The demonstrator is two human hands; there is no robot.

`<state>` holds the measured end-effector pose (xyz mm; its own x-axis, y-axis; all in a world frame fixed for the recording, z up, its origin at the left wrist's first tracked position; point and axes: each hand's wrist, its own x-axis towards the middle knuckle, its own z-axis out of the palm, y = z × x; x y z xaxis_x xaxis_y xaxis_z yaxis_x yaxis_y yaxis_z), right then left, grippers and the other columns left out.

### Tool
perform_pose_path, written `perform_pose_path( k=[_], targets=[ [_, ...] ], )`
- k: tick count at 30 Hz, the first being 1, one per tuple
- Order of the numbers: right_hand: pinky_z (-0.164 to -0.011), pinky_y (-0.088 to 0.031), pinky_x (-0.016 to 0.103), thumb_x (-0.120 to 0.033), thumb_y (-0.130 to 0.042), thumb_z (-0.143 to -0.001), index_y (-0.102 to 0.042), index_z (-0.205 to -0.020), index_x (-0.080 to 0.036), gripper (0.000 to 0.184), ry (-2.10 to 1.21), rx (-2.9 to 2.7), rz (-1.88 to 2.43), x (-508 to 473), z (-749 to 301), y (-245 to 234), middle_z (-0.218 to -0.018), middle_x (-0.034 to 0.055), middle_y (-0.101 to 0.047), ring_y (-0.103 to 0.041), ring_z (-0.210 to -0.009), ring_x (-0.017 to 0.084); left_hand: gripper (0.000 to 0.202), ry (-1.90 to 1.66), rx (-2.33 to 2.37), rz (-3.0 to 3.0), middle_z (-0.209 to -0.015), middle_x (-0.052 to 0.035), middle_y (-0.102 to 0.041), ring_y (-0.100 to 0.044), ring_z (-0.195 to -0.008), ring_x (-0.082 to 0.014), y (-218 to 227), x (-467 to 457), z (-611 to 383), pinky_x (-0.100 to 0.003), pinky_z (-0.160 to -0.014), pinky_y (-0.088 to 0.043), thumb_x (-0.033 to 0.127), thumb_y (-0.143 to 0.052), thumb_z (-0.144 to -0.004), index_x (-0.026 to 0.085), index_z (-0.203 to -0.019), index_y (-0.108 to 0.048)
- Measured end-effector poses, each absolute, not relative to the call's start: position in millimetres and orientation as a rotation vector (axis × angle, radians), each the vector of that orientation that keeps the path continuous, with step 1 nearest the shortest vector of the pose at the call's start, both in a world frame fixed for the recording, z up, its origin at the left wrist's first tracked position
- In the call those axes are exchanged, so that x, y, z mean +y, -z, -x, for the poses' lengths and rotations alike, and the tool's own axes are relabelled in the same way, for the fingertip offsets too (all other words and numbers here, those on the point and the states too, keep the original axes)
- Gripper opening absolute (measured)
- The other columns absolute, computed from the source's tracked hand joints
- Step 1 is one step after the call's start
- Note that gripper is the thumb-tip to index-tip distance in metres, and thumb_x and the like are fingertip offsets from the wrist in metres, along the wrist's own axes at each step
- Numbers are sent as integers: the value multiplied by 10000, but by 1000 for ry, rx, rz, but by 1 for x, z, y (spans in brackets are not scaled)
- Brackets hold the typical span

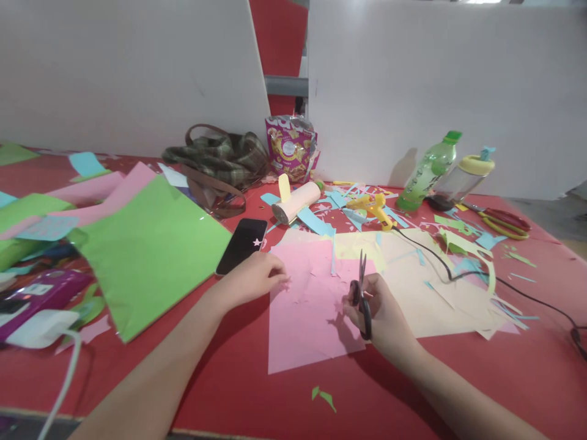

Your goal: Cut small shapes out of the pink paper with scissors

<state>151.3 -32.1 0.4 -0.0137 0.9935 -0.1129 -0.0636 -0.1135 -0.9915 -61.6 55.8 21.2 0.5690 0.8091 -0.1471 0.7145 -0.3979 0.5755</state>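
Observation:
Black-handled scissors (365,311) are in my right hand (383,318), blades pointing up and nearly together, above a pink paper sheet (298,336). My left hand (254,275) hovers over the sheet's left edge, fingers bent together on a small pink paper piece (287,282) at the tips; its shape is hard to make out. Just beyond that hand lies a black phone (243,244) with a small pink paper star (257,242) on it. Several tiny pink scraps lie on the sheet.
A yellow glue gun (373,208) with a black cord, a paper-covered tube (298,203) and blue strips lie behind. Green sheets (156,256) are at left. A green bottle (428,174), clear cup (463,180) and red-handled scissors (504,221) occupy the back right.

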Motion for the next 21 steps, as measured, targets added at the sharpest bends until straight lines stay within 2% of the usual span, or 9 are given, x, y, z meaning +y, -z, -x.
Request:
perform_pose_path(
  k=[5,12,16,21],
  targets=[
    [-434,-334,217,-99,-567,-590,-311,-695,-238,310,-1249,-1123,1260,-31,-149,4,-696,-30,-490,-461,-539,98,198,-51,1278,-2254,-628,-10,-600,-510,-564,-121,-18,55,64,-211,-506,-314,298,-490,-694,159,-604,-600],
    [-420,-332,205,-103,-573,-584,-316,-691,-237,309,-1253,-1111,1232,-30,-150,6,-679,-40,-483,-447,-512,84,159,-28,1344,-2337,-653,-9,-545,-486,-593,-133,-15,52,60,-212,-505,-324,305,-511,-663,162,-595,-520],
    [-379,-314,178,-114,-579,-587,-312,-696,-236,313,-1297,-1082,1233,-30,-151,3,-691,-39,-484,-453,-511,84,119,-139,1380,-2421,-745,-24,-538,-499,-670,-151,-16,51,55,-239,-588,-367,277,-494,-688,164,-682,-532],
    [-328,-272,159,-159,-589,-604,-298,-707,-242,321,-1361,-1069,1259,-31,-151,-2,-694,-40,-492,-427,-460,78,199,-421,1216,-2469,-867,-52,-527,-485,-837,-174,-15,36,32,-303,-755,-364,270,-408,-779,158,-798,-571]
  ],
)
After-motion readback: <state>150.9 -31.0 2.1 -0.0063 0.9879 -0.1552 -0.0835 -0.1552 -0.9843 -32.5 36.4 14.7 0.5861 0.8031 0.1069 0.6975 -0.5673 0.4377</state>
